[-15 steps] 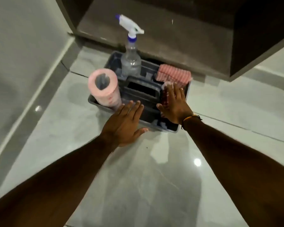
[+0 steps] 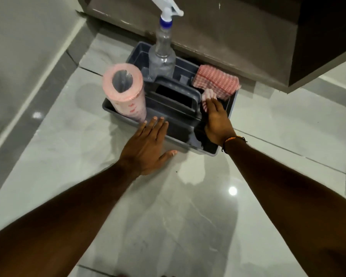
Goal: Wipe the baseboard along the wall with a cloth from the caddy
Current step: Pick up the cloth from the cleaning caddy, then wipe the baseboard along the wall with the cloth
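A grey caddy (image 2: 185, 146) stands on the tiled floor against a dark cabinet. A folded red-checked cloth (image 2: 216, 80) lies over its back right corner. My right hand (image 2: 216, 120) reaches into the right compartment, and its fingertips pinch a bunched pale red-checked cloth (image 2: 208, 95) just in front of the folded one. My left hand (image 2: 148, 148) lies flat and open, fingers against the caddy's front wall and thumb on the floor. The grey baseboard (image 2: 54, 80) runs along the left wall.
In the caddy stand a clear spray bottle (image 2: 162, 56) with a white trigger at the back and a pink paper roll (image 2: 126, 96) at the front left. The dark cabinet (image 2: 238, 37) overhangs behind the caddy. Glossy floor tiles (image 2: 178, 206) stretch towards me.
My right hand has gone from lying flat over the cloth to curling its fingertips on it, and the cloth bunches up. The view has come closer to the caddy. My left hand stays put.
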Demonstrator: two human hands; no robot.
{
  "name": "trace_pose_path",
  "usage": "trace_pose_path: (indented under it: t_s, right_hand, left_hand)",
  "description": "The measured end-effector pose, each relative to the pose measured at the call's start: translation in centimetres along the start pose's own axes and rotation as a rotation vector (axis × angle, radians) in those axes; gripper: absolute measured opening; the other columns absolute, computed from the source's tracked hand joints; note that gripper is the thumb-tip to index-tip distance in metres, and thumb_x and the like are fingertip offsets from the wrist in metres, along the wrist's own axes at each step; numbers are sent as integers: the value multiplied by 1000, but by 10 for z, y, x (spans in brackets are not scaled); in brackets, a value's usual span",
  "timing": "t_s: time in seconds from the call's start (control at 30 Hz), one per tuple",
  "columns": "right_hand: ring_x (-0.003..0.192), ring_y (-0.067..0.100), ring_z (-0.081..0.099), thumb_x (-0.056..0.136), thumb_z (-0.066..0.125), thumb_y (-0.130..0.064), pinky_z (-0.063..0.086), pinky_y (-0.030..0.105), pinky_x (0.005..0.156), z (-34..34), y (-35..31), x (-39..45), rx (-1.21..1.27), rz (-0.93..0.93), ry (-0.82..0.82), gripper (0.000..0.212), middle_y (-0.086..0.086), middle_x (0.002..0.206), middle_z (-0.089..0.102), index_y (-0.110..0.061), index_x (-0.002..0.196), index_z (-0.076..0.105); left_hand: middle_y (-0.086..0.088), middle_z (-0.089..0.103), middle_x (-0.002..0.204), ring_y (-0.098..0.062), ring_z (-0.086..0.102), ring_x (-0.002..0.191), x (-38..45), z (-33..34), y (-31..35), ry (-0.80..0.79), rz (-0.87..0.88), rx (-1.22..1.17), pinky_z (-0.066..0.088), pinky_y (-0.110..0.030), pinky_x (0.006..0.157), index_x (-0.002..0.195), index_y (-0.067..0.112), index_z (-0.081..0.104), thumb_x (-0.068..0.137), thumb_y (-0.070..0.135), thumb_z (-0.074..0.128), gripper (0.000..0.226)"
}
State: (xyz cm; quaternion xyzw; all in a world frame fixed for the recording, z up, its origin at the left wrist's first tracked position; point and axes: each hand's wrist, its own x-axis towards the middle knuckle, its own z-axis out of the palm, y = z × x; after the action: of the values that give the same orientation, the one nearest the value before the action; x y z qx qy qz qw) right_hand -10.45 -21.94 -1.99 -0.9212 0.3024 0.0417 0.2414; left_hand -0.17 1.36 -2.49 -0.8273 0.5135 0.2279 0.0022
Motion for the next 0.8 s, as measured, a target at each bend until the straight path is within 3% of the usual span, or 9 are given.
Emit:
trace_pose_path:
  t_s: [0.13, 0.27, 0.3, 0.37, 0.43, 0.5, 0.6, 0.73, 0.8]
  right_hand:
    - [139, 40, 48, 92, 54, 10, 42, 48, 119, -34, -32, -24, 140, 159, 50, 53, 23, 150, 49, 2, 145, 48]
    - [124, 40, 60, 99, 50, 5, 52, 51, 107, -65, -80, -63, 358, 268, 118, 43, 23, 138, 60, -2, 141, 52]
    - [113, 41, 65, 102, 48, 3, 57, 50, 98, -70, -93, -74, 426, 298, 99, 39, 26, 130, 63, -1, 140, 52]
    - [71, 35, 68, 108, 42, -6, 61, 35, 59, -72, -120, -91, 544, 340, 50, 29, 28, 95, 65, 6, 132, 52]
    - [44, 22, 49, 112, 38, -13, 42, 22, 36, -68, -149, -105, 635, 371, 28, 28, 20, 78, 52, 6, 130, 52]
    - [40, 18, 40, 113, 35, -10, 36, 20, 34, -57, -182, -118, 640, 305, 4, 31, 19, 89, 54, -4, 140, 50]
    - [41, 14, 42, 114, 34, -9, 38, 19, 35, -30, -231, -132, 696, 238, -63, 37, 17, 99, 61, -9, 150, 44]
    - [43, 22, 40, 115, 34, -15, 39, 25, 37, 26, -276, -133, 714, 157, -164, 38, 10, 85, 61, -17, 151, 44]
    - [46, 20, 43, 114, 36, -14, 41, 23, 36, 59, -294, -125, 659, 92, -188, 39, 9, 101, 66, -19, 152, 44]
  left_hand:
    - [-11, -1, 179, -29, 0, 167, -52, -28, -8, -18, -56, -77, 3, -44, 135, 169, 12, -1, 85, 86, -9, 112]
    - [-12, 3, 179, -29, 1, 167, -119, -56, -26, -7, -144, -65, 4, -43, 135, 169, 9, 2, 86, 84, -11, 113]
    - [-12, 3, 179, -29, 2, 167, -136, -61, -33, 10, -179, -75, 4, -43, 135, 169, 8, 3, 87, 83, -8, 111]
    - [-13, 4, 179, -29, 2, 167, -169, -69, -44, 35, -259, -103, 4, -42, 134, 169, 7, 3, 91, 81, -3, 108]
    - [-11, 2, 179, -27, 1, 167, -197, -73, -55, 45, -332, -134, 1, -40, 134, 169, 8, 2, 91, 80, -2, 106]
    - [-10, 2, 179, -26, 0, 167, -230, -73, -67, 56, -410, -185, 1, -40, 134, 169, 9, 2, 92, 80, -2, 105]
    - [-11, 6, 179, -27, 4, 167, -276, -59, -87, 105, -532, -222, 5, -41, 135, 169, 8, 6, 95, 77, 1, 101]
    - [-15, 6, 178, -30, 5, 167, -321, -19, -113, 124, -688, -286, 11, -44, 136, 168, 5, 9, 99, 69, 10, 94]
    - [-16, 7, 178, -33, 7, 166, -335, 11, -125, 145, -759, -313, 14, -46, 135, 168, 3, 11, 104, 62, 21, 87]
